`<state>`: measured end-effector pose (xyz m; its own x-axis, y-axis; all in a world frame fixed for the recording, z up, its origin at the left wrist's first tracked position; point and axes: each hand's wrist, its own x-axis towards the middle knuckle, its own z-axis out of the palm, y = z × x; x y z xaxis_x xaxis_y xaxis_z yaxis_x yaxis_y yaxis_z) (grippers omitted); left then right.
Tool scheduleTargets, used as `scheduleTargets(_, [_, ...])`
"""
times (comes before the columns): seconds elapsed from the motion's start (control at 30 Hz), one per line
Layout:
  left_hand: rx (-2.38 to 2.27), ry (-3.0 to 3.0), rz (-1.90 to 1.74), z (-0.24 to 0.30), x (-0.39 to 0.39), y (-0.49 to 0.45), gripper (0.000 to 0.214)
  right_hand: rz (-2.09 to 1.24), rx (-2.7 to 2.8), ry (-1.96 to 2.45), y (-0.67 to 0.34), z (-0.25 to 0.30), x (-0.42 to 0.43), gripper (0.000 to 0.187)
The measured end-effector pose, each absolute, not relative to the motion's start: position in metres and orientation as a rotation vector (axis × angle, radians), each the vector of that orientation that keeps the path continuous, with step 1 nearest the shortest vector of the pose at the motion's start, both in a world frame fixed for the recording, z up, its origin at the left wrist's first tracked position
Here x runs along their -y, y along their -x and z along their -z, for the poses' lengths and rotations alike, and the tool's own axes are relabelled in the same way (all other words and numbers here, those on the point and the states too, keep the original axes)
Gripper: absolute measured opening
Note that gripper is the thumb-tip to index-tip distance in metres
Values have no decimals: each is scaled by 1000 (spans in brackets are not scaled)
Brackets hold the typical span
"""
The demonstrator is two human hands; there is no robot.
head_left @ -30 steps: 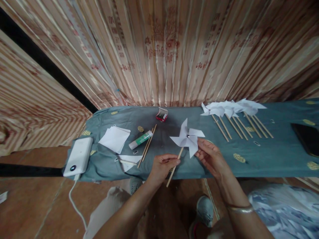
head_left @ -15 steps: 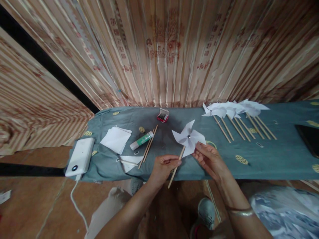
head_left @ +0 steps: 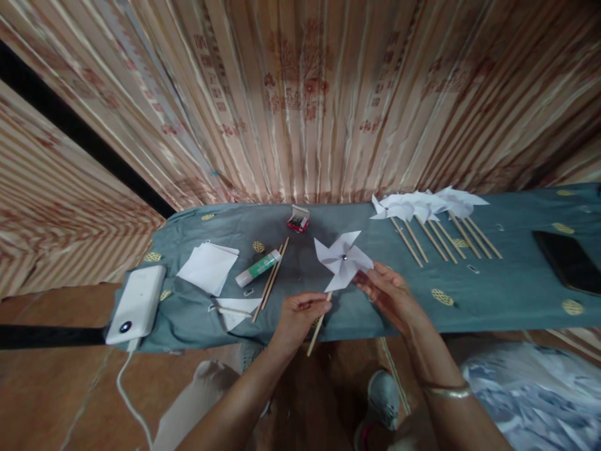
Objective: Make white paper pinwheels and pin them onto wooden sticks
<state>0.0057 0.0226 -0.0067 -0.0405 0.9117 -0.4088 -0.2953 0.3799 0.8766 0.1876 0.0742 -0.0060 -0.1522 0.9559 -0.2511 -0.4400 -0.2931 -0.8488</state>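
Above the cloth I see a white paper pinwheel [head_left: 345, 266] with a shiny pin at its centre, mounted on a thin wooden stick [head_left: 317, 332]. My left hand [head_left: 298, 319] is closed on that stick, thumb and fingers pinching it just below the blades. Close against the pinwheel's right blade is my right hand [head_left: 392, 297], its fingers bent but apart. Part of those fingers is hidden behind the paper, and whether they press on it I cannot tell. Left of my hands lie a glue stick [head_left: 258, 268] and loose wooden sticks [head_left: 272, 285].
Several finished pinwheels [head_left: 422, 207] lie in a row at the back right. A small red box of pins [head_left: 298, 220], stacked paper squares [head_left: 206, 266], a folded paper piece [head_left: 235, 308], a white power bank [head_left: 137, 304] and a dark phone [head_left: 566, 260] rest on the green cloth [head_left: 404, 319].
The pinwheel's blades have turned a little on the stick. My right hand's fingers have shifted and spread slightly at the blade. The left grip stays the same; the view has moved slightly right.
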Motion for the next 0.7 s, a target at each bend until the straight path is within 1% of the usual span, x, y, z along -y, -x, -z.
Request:
scheduleTargets(0.13, [-1253, -652, -1086, 8, -23, -7, 31, -1551, 720, 1009, -197, 5, -78, 30])
scheduleTargets(0.27, [-1258, -661, -1068, 10, -22, -8, 30, -1555, 711, 1009, -198, 4, -78, 24])
scheduleTargets(0.7, [-1238, -654, -1073, 9, -21, -6, 34, -1589, 726, 1056, -192, -1, -73, 25])
